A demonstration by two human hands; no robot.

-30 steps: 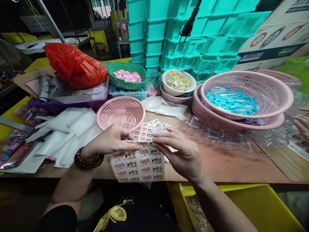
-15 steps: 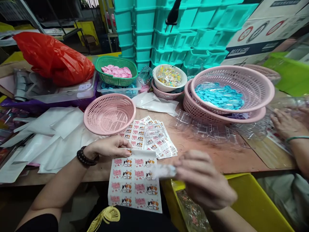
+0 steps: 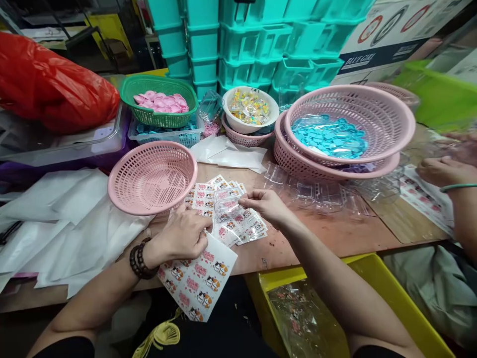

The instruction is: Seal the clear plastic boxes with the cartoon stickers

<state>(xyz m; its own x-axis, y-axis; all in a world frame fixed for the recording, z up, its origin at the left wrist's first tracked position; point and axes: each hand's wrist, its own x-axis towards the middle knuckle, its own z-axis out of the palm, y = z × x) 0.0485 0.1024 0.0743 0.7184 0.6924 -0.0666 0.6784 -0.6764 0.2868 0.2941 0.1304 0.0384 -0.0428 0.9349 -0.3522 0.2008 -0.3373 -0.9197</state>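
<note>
My left hand (image 3: pixel 186 231), with a dark bead bracelet at its wrist, grips the top of a sticker sheet (image 3: pixel 208 278) printed with cartoon cats, dogs and pink lettering. The sheet hangs at a slant over the table's front edge. Thumb and forefinger of my right hand (image 3: pixel 266 204) pinch the edge of a clear plastic case (image 3: pixel 226 201). That case is over a fanned pile of more sticker sheets (image 3: pixel 253 227) on the table. Just behind my left hand stands a pink basket (image 3: pixel 154 174) with nothing in it.
White backing papers (image 3: pixel 74 223) cover the left side. Pink baskets (image 3: pixel 350 97) with blue pieces stand at right, clear cases (image 3: pixel 305 191) before them. A yellow crate (image 3: pixel 357 283) holding packed items is below the table edge. Another person's hands (image 3: pixel 443 171) work at far right.
My right hand has moved from the yellow crate's side up to the sheet pile and taken hold of the clear case. The blurred item it held is gone from it. The sticker sheet has tilted.
</note>
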